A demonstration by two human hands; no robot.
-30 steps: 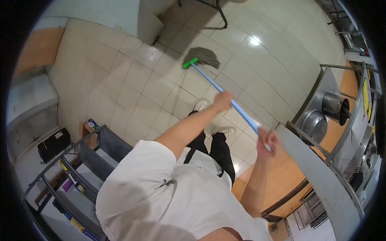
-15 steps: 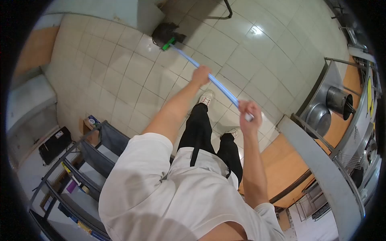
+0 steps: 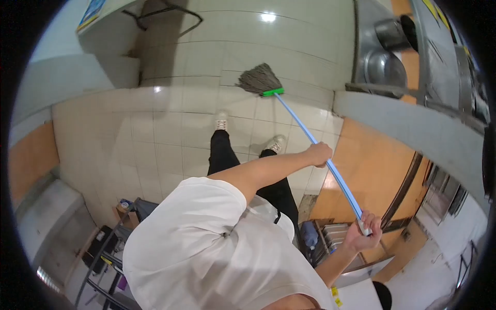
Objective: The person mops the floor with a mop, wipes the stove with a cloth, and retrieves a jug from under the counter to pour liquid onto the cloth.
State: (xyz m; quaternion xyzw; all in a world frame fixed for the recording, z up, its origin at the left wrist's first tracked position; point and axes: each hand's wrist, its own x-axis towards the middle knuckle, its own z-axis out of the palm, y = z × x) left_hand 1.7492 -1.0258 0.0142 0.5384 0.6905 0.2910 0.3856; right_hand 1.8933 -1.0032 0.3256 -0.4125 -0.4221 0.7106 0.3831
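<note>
A mop with a blue handle (image 3: 298, 123) slants from the tiled floor down toward the lower right. Its grey string head (image 3: 260, 79) lies spread on the tiles, joined by a green clamp (image 3: 273, 92). My left hand (image 3: 319, 154) is wrapped round the middle of the handle. My right hand (image 3: 363, 231) grips the white-capped top end, with its fingers curled round it. My two shoes, the nearer-left one (image 3: 221, 121) and the other (image 3: 276, 144), stand on the floor below the mop head.
At the upper right, a metal counter holds a steel pot (image 3: 392, 34) and a steel basin (image 3: 385, 68). An orange-brown panel (image 3: 369, 155) stands on the right. Dark metal legs (image 3: 170, 10) rest on the floor at the upper left. A grey rack (image 3: 111, 279) is at the lower left.
The mop head has swept to the right, away from the wall corner, with its strings now fanned out. Both my hands have moved right and lower with the handle. The view has turned.
</note>
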